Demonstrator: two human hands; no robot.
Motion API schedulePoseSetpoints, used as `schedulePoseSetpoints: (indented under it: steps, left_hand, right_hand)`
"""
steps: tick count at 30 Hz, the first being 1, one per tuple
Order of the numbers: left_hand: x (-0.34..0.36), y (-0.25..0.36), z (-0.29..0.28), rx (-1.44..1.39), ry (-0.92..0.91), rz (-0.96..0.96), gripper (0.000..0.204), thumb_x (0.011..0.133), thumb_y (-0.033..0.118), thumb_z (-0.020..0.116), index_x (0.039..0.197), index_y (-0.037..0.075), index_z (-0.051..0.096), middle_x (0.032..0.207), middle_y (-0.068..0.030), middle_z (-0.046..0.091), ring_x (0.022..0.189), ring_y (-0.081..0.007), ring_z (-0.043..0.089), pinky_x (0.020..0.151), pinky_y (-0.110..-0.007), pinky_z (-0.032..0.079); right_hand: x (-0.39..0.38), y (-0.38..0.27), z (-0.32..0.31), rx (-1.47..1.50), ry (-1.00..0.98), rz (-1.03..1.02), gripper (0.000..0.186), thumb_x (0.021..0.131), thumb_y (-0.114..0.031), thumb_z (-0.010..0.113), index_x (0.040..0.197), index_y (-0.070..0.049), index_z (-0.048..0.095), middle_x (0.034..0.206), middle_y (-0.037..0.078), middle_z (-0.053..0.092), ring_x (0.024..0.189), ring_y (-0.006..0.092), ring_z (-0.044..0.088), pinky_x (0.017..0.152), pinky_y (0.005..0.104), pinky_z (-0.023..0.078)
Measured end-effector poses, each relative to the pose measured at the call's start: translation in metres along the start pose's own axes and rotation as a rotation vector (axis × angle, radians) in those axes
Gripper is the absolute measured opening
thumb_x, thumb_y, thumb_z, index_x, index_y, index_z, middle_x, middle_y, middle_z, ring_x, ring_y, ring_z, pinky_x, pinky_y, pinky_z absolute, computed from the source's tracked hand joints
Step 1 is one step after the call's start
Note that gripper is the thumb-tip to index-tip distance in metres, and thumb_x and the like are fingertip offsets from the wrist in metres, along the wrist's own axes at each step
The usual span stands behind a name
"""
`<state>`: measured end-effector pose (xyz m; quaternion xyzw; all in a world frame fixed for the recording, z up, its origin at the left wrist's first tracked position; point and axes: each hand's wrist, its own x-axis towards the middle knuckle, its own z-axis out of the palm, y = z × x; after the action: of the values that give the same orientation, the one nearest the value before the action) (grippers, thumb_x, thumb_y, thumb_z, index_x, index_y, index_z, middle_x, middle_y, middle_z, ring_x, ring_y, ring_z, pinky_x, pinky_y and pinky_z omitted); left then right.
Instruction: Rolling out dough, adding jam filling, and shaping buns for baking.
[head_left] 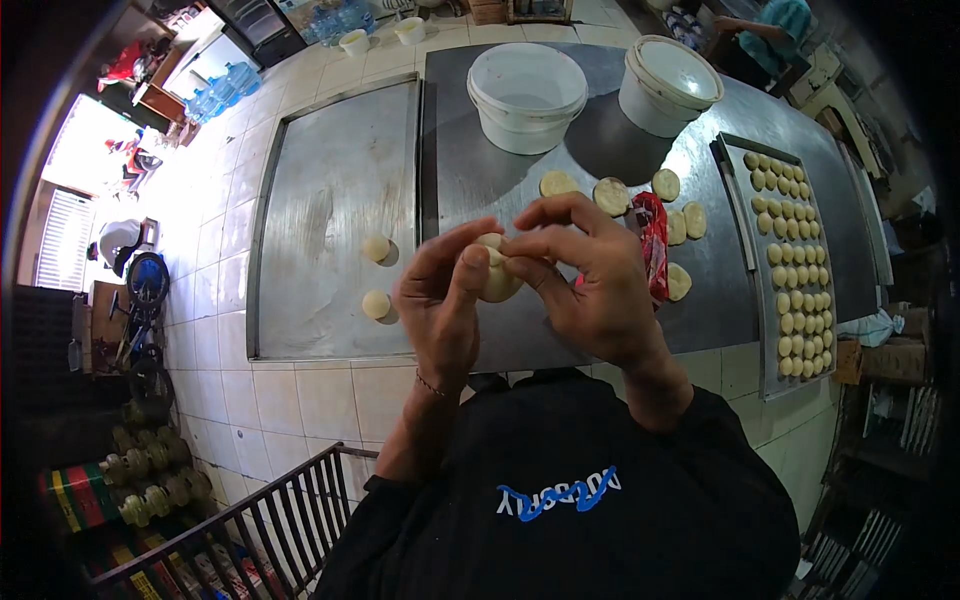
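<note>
Between my two hands, above the near edge of the metal table, is a pale dough ball (499, 284). My left hand (449, 295) cups it from the left, with the thumb up against its side. The fingertips of my right hand (592, 275) pinch at the dough's top from the right. Behind my right hand lies a red plastic package (651, 240), partly hidden by it. Flattened dough rounds (611, 196) lie scattered about the package. To the left, two dough balls, one farther (376, 248) and one nearer (376, 305), sit on a large metal tray (320, 200).
At the table's far side stand an open white bucket (527, 100) and a lidded white bucket (668, 88). A long tray (768, 350) with rows of small dough balls lies on the right. A dark railing (290, 510) rises at lower left. Another person (780, 35) is at far right.
</note>
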<state>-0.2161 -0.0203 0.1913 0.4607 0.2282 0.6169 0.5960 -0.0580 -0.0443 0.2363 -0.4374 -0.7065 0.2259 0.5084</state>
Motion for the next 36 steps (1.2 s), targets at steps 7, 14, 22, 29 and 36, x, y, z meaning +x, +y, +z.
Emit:
schedulePoseSetpoints:
  steps: [7, 14, 22, 29, 36]
  left_hand:
    - [0.003, -0.007, 0.02, 0.055, 0.042, -0.069, 0.036, 0.093, 0.013, 0.06, 0.121, -0.002, 0.044, 0.114, -0.0102, 0.052, 0.106, -0.0153, 0.054, 0.088, -0.027, 0.047]
    - [0.01, -0.019, 0.016, 0.215, 0.055, -0.273, 0.038, 0.095, 0.014, 0.059, 0.126, -0.002, 0.048, 0.115, -0.0092, 0.057, 0.1, -0.0135, 0.058, 0.082, -0.026, 0.051]
    - [0.034, -0.033, -0.017, 0.2, 0.173, -0.296, 0.063, 0.101, 0.05, 0.028, 0.121, -0.006, 0.048, 0.098, -0.0119, 0.062, 0.077, -0.0185, 0.064, 0.052, -0.028, 0.055]
    - [0.066, -0.031, -0.115, -0.261, 0.207, -0.751, 0.047, 0.101, 0.044, 0.031, 0.114, 0.004, 0.053, 0.087, -0.0053, 0.059, 0.065, -0.0138, 0.058, 0.046, -0.027, 0.047]
    - [0.149, -0.077, -0.236, 0.201, 0.22, -0.715, 0.03, 0.094, 0.018, 0.053, 0.119, 0.001, 0.049, 0.099, -0.0086, 0.06, 0.086, -0.0226, 0.059, 0.07, -0.035, 0.051]
  right_hand:
    - [0.002, 0.013, -0.013, 0.14, -0.045, 0.142, 0.01, 0.083, -0.001, 0.066, 0.093, 0.002, 0.064, 0.094, 0.012, 0.064, 0.082, 0.0165, 0.066, 0.066, 0.0278, 0.053]
    - [0.013, 0.038, -0.024, 0.083, -0.113, 0.157, 0.011, 0.084, 0.002, 0.063, 0.095, 0.002, 0.064, 0.093, 0.012, 0.064, 0.078, 0.0184, 0.065, 0.069, 0.029, 0.053]
    - [0.05, 0.068, 0.022, 0.094, -0.147, 0.096, 0.012, 0.084, 0.002, 0.063, 0.096, 0.002, 0.061, 0.091, 0.013, 0.065, 0.079, 0.0219, 0.067, 0.068, 0.0287, 0.054]
    - [0.073, 0.097, 0.109, 0.147, -0.298, 0.163, 0.021, 0.086, 0.003, 0.061, 0.106, -0.001, 0.061, 0.094, 0.015, 0.066, 0.089, 0.025, 0.068, 0.071, 0.0317, 0.057]
    - [0.096, 0.132, 0.215, 0.128, 0.056, 0.346, 0.034, 0.088, 0.002, 0.057, 0.122, 0.001, 0.053, 0.112, 0.02, 0.06, 0.103, 0.0313, 0.063, 0.081, 0.0338, 0.057]
